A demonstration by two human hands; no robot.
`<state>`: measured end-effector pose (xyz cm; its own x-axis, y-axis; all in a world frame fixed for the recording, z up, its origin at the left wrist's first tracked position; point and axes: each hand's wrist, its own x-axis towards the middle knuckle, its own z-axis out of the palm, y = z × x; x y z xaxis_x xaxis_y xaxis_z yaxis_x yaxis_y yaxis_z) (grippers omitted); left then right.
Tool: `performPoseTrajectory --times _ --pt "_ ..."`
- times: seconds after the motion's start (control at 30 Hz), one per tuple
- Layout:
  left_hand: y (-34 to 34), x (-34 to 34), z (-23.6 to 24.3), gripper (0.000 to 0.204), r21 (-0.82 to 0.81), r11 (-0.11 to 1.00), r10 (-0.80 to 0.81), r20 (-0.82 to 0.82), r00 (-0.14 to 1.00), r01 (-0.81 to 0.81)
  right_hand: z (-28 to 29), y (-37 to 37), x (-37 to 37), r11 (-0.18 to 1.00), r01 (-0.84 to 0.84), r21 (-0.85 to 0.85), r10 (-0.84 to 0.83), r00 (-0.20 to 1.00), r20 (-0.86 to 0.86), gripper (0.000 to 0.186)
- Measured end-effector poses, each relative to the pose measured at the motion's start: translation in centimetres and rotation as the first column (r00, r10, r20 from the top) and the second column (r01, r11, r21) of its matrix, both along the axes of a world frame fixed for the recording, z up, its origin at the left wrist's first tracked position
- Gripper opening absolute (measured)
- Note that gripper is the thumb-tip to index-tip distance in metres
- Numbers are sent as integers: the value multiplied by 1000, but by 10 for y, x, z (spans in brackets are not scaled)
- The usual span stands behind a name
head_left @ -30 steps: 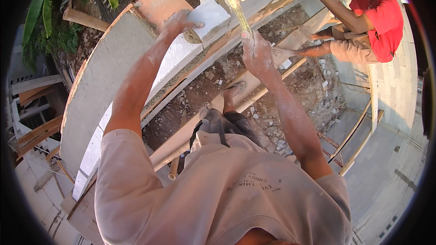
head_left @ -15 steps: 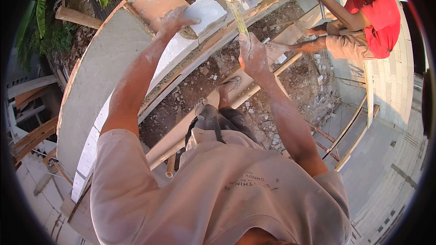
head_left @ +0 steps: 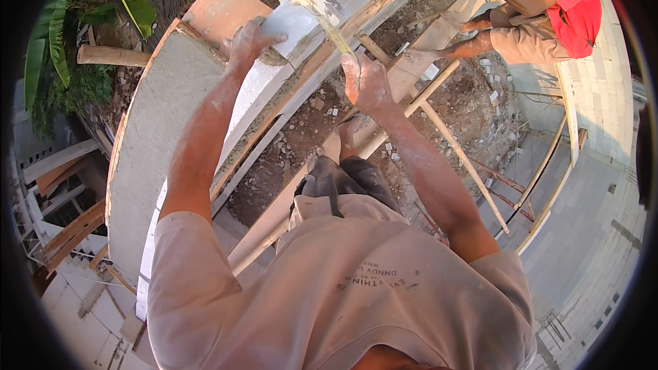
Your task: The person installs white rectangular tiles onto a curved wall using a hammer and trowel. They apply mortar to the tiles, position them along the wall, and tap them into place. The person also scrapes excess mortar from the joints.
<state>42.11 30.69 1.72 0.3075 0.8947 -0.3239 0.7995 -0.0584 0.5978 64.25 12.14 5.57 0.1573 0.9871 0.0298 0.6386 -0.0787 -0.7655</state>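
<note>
Head view, the only one. Left hand (head_left: 248, 42) at the near end of a smooth white rectangular block (head_left: 293, 25), thumb along the block, fingers bent; whether it grips or merely steadies, cannot tell. The block sits atop the curved white block wall (head_left: 248, 101), a lump of grey mortar (head_left: 274, 57) at its near end, likely there as bedding.

Right hand (head_left: 369, 87) closed around the yellowish stick-like handle of a mortar-crusted tool (head_left: 317, 4). Grip is low on the handle, probably for reach; head hangs over the block's far end (contact not clear from above).

Flat orange-tan board (head_left: 225, 8) beside the left hand, along the outer edge of the grey mortar surface (head_left: 161, 106). Bare foot on a long pale plank (head_left: 327, 147), presumably a footing above the rubble. Co-worker in a red shirt (head_left: 563, 8) well apart, right.
</note>
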Motion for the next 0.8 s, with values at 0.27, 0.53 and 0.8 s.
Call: performPoseTrajectory --times 0.27,0.53,0.8 --pt "2 8 -21 81 80 997 0 -163 987 13 -31 -37 10 984 43 -170 -62 992 -108 49" --pt "35 17 -8 57 -102 955 -284 -44 958 279 -53 -107 -21 901 313 -301 -351 933 -80 46" --pt "45 8 -34 56 127 889 -444 6 896 440 -30 -21 -41 972 137 -192 -170 971 -168 40"
